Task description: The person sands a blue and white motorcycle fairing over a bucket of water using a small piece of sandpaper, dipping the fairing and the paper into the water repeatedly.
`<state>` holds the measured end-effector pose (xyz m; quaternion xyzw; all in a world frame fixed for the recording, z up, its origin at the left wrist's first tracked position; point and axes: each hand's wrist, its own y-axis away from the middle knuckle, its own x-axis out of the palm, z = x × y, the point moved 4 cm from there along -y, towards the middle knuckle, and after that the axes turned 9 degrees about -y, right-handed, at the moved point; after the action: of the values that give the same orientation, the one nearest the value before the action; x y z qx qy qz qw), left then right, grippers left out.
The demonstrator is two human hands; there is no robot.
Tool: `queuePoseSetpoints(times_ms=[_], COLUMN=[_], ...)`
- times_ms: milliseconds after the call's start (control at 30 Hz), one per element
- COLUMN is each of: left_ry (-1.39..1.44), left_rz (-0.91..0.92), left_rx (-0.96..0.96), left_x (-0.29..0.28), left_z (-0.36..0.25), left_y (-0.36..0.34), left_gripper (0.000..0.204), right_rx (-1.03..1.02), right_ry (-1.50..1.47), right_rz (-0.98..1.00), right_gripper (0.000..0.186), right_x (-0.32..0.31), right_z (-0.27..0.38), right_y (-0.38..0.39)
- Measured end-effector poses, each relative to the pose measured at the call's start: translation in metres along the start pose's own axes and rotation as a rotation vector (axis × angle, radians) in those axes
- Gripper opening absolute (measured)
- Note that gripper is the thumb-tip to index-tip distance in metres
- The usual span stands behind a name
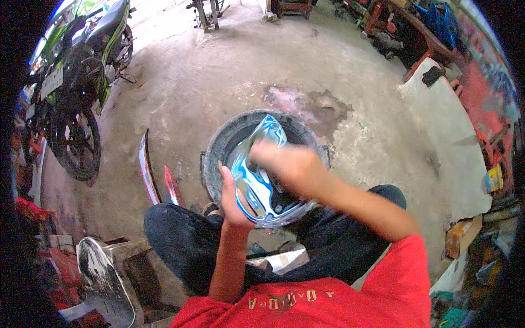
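Note:
A glossy motorcycle body panel (256,183), patterned in blue, white and silver, is held tilted over a round black tub (214,139) between my knees. My left hand (235,205) grips the panel's near left edge, thumb pointing up along it. Across the panel's upper part lies my right hand (290,167), blurred by motion, its fingers curled down against the surface. Whatever is under those fingers is hidden. The tub's inside shows only in part behind the panel and my right hand.
Two slim panels, one white and dark (145,168) and one red (173,186), stand left of the tub. A motorcycle (79,109) is parked at the far left. On the right are a large pale sheet (443,142) and a cardboard box (462,236). A dirty white seat (104,273) sits lower left.

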<state>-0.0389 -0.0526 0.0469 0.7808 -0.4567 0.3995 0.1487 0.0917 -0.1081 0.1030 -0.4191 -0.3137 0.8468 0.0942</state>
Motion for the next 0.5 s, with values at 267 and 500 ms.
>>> queuePoseSetpoints(times_ms=[267, 500], left_ry=[0.316, -0.016], left_rz=[-0.132, -0.189], left_rx=[-0.007, -0.004], left_x=[0.004, 0.003], left_z=[0.000, -0.003], left_y=[0.004, 0.003], left_gripper=[0.083, 0.084], right_rx=[-0.114, -0.148], right_ry=[0.036, 0.003], right_rz=[0.025, 0.042], right_gripper=[0.046, 0.047], right_x=[0.002, 0.009], right_z=[0.020, 0.022], right_y=[0.000, 0.007])
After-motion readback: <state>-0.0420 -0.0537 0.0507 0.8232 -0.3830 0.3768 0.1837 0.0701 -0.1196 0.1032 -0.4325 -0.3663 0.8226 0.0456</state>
